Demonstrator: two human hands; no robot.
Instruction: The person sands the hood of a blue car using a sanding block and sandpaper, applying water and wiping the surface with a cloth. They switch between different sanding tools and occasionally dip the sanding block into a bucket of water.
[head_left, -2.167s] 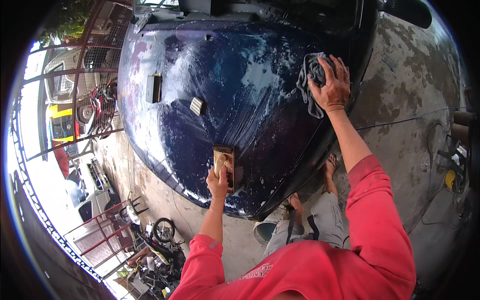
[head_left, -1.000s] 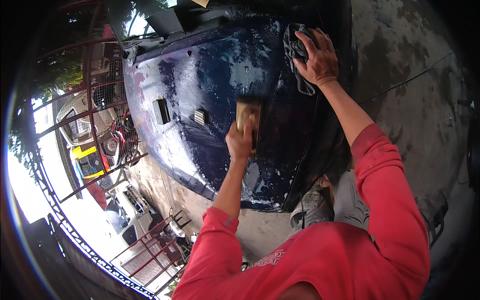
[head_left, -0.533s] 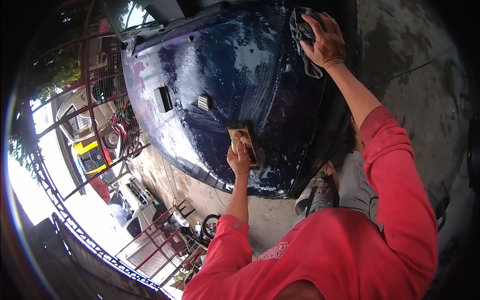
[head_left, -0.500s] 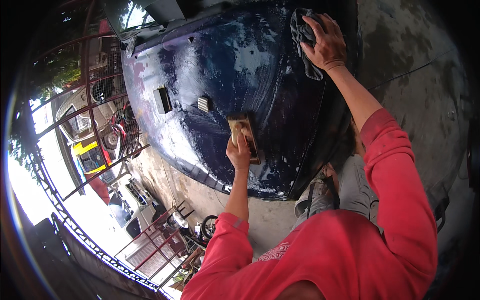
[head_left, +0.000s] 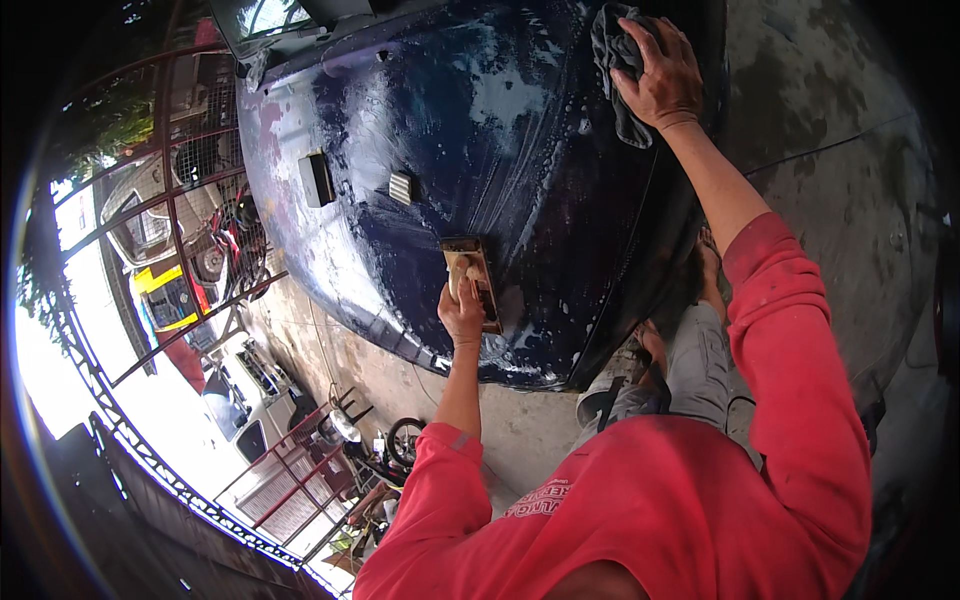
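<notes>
Left, smooth oblong grey-black block [head_left: 316,180] on curved, streaky dark-blue hood [head_left: 560,230]; right of it, small pale ribbed block [head_left: 400,187]. Nearer, left grip [head_left: 461,315] closed round flat rectangular tool [head_left: 487,298] on hood. Far right, right grip [head_left: 662,80] spread over crumpled grey cloth [head_left: 627,118].

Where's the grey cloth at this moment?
In the head view, the grey cloth is near the upper edge, right of centre, bunched on the dark blue car hood under the person's right hand.
</notes>
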